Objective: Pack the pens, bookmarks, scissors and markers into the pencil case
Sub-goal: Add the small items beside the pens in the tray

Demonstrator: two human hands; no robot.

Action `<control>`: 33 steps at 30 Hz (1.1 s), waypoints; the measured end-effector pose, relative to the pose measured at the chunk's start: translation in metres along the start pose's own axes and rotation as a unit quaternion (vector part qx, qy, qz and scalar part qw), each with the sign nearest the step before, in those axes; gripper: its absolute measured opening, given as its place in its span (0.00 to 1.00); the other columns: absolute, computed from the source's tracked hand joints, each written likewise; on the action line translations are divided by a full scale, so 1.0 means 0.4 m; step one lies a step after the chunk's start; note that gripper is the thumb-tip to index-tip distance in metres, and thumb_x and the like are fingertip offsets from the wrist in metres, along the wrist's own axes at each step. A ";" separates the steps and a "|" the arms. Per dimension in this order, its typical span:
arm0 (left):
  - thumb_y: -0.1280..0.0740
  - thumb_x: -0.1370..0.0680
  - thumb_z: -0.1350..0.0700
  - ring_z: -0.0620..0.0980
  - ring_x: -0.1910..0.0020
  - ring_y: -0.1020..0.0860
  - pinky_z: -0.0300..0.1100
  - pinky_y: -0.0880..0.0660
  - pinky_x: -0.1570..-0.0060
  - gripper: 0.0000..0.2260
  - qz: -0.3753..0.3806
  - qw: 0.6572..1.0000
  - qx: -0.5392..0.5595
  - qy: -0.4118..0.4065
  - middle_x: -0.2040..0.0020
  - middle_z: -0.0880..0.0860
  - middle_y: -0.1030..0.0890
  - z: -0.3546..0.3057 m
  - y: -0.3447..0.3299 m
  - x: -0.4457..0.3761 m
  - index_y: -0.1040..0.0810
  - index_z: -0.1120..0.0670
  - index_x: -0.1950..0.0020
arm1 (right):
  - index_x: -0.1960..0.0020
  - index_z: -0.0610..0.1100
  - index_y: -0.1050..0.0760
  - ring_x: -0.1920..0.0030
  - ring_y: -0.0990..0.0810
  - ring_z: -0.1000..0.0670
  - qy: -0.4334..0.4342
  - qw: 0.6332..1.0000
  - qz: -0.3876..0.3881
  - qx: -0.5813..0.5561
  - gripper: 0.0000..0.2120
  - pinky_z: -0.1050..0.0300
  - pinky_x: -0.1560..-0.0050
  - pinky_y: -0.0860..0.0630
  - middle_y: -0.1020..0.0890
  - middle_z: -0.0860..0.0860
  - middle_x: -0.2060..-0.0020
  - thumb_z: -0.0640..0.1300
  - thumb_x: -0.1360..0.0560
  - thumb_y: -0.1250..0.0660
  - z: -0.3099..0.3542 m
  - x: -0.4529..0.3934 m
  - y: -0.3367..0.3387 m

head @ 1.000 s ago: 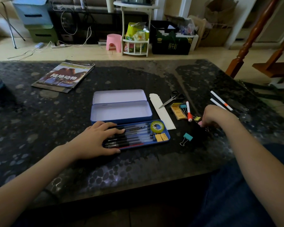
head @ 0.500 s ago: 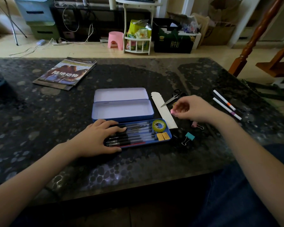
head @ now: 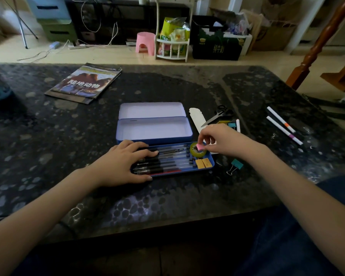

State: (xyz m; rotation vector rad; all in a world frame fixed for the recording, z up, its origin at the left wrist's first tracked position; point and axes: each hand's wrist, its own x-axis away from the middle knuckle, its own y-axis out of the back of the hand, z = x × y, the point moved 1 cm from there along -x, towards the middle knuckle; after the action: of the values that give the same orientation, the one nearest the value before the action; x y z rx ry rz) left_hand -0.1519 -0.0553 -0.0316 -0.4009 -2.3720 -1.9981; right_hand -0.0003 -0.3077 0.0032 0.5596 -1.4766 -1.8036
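Observation:
The blue tin pencil case lies open at mid table, its lid flat behind it. In front sits its blue inner tray with several pens, a green tape roll and two orange pieces. My left hand rests flat on the tray's left end. My right hand pinches a small pink clip just over the tape roll. A white bookmark, black-handled scissors, a white marker and two more markers lie to the right.
A teal binder clip lies right of the tray, with more clips and a yellow piece beside the scissors. A magazine lies at the far left of the dark stone table. Floor clutter and a wooden post stand beyond.
My right hand went from the clips at the right, across the bookmark, to over the tray's tape roll, carrying the pink clip. My left hand stayed on the tray.

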 end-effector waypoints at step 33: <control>0.56 0.38 0.21 0.46 0.31 0.43 0.50 0.40 0.31 0.40 0.000 1.000 0.005 0.003 0.27 0.43 0.42 0.002 -0.003 0.001 0.45 0.33 0.29 | 0.45 0.57 0.18 0.54 0.20 0.50 -0.098 0.987 0.100 0.076 0.14 0.50 0.51 0.20 0.20 0.53 0.53 0.42 0.24 0.37 0.024 0.016 0.030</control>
State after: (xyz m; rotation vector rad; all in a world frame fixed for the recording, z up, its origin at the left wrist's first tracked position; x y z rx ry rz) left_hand -0.1523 -0.0548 -0.0328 -0.3939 -2.3756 -1.9842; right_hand -0.0081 -0.3074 0.0180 0.2996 -1.7484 -1.6357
